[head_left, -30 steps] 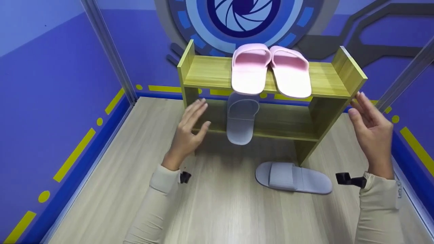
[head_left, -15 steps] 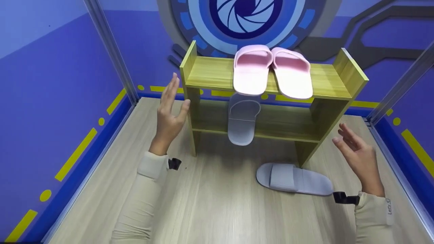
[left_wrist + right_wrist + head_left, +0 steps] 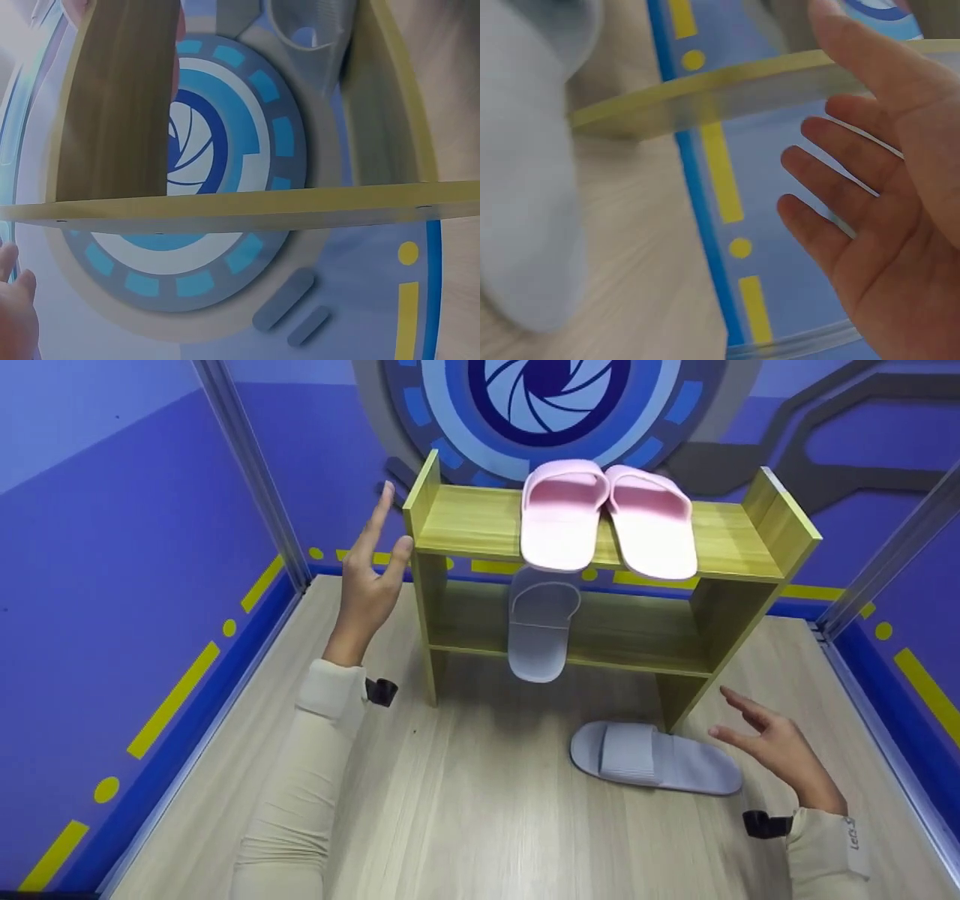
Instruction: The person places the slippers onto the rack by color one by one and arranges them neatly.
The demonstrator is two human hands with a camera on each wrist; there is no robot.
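Observation:
My left hand (image 3: 366, 592) is beside the left side panel of a wooden shoe rack (image 3: 465, 521), fingers extended, holding nothing. I cannot tell whether it touches the panel. On the right, my right hand (image 3: 776, 750) hovers near the heel end of a grey slide slipper (image 3: 694, 765) lying sideways on the floor. Its fingers are spread apart and hold nothing, as the right wrist view of the hand (image 3: 885, 247) confirms. Another grey slipper (image 3: 538, 652) rests on the rack's lower shelf, toe inward. Two pink slippers (image 3: 559, 536) sit side by side on the top shelf.
Blue walls (image 3: 120, 555) with yellow marks enclose the wood-patterned floor (image 3: 480, 825) on the left, back and right. Metal posts (image 3: 255, 472) stand in the corners. The rack's right side panel (image 3: 739, 622) reaches down to the floor behind the grey slipper.
My left hand has moved left and away from me, from the rack's front to beside its left panel. My right hand has come down and inward toward the floor slipper. The slippers stay put.

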